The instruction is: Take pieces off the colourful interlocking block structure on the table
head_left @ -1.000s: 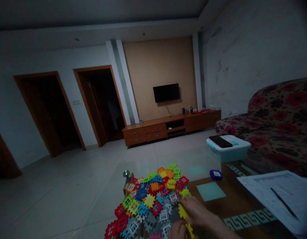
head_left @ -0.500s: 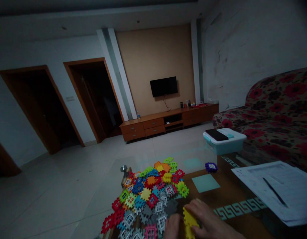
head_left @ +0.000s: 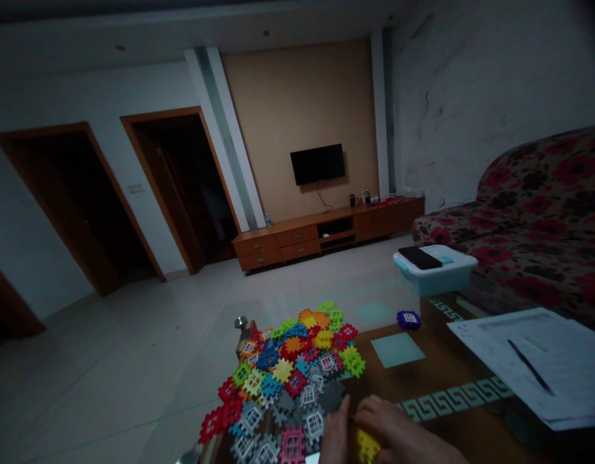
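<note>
My left hand [head_left: 337,433] and right hand [head_left: 398,432] close together on a yellow puzzle tile [head_left: 368,446] at the near table [head_left: 437,380] edge, just beside the heap of coloured tiles [head_left: 288,380]

Two hands show at the bottom edge, the left hand [head_left: 335,433] and the right hand [head_left: 398,430], with one yellow puzzle tile [head_left: 368,444] between them. One heap of interlocking tiles [head_left: 288,380] lies on the glass table [head_left: 423,380], too many to count. One purple tile [head_left: 408,319] sits apart. One lidded plastic box [head_left: 435,270], one phone [head_left: 420,257], one pen [head_left: 529,367], one television [head_left: 317,164], two open doorways.
</note>
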Available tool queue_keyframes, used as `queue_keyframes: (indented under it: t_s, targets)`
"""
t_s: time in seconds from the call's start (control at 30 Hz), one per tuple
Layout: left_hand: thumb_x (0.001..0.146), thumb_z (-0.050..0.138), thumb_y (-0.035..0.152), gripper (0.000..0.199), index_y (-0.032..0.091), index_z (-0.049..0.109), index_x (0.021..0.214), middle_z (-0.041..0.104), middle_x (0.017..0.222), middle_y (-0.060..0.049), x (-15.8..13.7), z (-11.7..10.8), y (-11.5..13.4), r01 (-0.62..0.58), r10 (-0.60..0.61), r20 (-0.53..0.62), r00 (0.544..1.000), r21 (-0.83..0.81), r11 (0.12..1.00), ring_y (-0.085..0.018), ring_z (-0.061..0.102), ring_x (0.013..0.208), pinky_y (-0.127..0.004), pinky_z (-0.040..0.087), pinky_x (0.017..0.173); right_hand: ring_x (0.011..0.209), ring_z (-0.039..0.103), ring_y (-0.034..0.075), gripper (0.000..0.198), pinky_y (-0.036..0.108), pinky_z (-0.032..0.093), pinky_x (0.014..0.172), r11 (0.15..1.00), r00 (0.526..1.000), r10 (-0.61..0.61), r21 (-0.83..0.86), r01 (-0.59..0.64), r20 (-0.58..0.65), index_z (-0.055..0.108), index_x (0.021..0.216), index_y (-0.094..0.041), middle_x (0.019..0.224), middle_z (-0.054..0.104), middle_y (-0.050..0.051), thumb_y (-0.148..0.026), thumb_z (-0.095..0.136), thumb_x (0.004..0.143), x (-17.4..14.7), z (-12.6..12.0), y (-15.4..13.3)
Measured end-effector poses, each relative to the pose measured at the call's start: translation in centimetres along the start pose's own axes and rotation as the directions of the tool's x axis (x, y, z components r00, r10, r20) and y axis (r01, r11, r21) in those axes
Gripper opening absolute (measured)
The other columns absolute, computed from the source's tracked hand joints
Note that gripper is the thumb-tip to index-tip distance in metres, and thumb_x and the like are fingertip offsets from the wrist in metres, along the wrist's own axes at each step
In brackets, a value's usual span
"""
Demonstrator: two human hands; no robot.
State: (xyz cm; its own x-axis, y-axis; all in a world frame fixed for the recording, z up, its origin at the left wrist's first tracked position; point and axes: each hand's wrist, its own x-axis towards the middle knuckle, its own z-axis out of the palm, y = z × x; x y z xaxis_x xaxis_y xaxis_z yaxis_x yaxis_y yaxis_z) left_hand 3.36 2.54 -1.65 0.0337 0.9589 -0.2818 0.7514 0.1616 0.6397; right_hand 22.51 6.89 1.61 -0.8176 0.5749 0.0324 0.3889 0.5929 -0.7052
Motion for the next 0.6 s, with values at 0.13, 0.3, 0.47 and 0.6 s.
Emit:
queue_keyframes:
  t_s: [0.13, 0.3, 0.47, 0.6]
  targets:
    - [0.054, 0.057, 0.007, 0.102, 0.001, 0.023, 0.151, 0.043, 0.152, -0.019, -0.5, -0.1, 0.3, 0.077, -0.083, 0.057, 0.995, 0.093, 0.993, -0.029, 0.041, 0.135, -0.033, 0.026, 0.116, 0.114, 0.053, 0.026, 0.059, 0.037, 0.041, 0.098, 0.998, 0.997, 0.059, -0.014, -0.059, -0.040, 0.063, 0.115, -0.028, 0.121, 0.061, 0.004, -0.005, 0.056, 0.061, 0.1, 0.1, -0.3]
    - [0.059, 0.053, 0.006, 0.094, 0.003, 0.027, 0.150, 0.051, 0.144, -0.017, -1.9, 0.1, 1.4, 0.156, -0.149, -0.065, 0.987, 0.113, 0.981, -0.027, 0.043, 0.133, -0.031, 0.026, 0.115, 0.113, 0.053, 0.030, 0.056, 0.042, 0.040, 0.095, 0.979, 0.989, 0.145, -0.139, -0.146, -0.020, 0.064, 0.116, -0.028, 0.121, 0.061, 0.007, -0.011, 0.068, 0.063, 0.1, 0.6, -1.1]
    - [0.076, 0.034, 0.004, 0.073, 0.003, 0.032, 0.149, 0.055, 0.138, -0.019, -2.2, 0.4, 1.9, 0.197, -0.189, -0.087, 0.978, 0.094, 0.976, -0.025, 0.047, 0.129, -0.031, 0.030, 0.112, 0.116, 0.052, 0.030, 0.062, 0.043, 0.038, 0.097, 0.976, 0.988, 0.156, -0.149, -0.157, -0.017, 0.062, 0.122, -0.030, 0.126, 0.059, 0.006, -0.010, 0.071, 0.064, 0.4, 0.4, -2.1]
    - [0.073, 0.039, 0.006, 0.078, 0.004, 0.029, 0.150, 0.051, 0.143, -0.020, -2.6, -0.1, 1.4, 0.134, -0.132, -0.059, 0.990, 0.033, 0.990, -0.025, 0.044, 0.134, -0.032, 0.028, 0.115, 0.114, 0.053, 0.031, 0.060, 0.044, 0.039, 0.096, 0.978, 0.990, 0.135, -0.153, -0.141, -0.049, 0.062, 0.121, -0.032, 0.124, 0.060, 0.005, -0.012, 0.072, 0.066, 0.8, 0.8, -2.5]
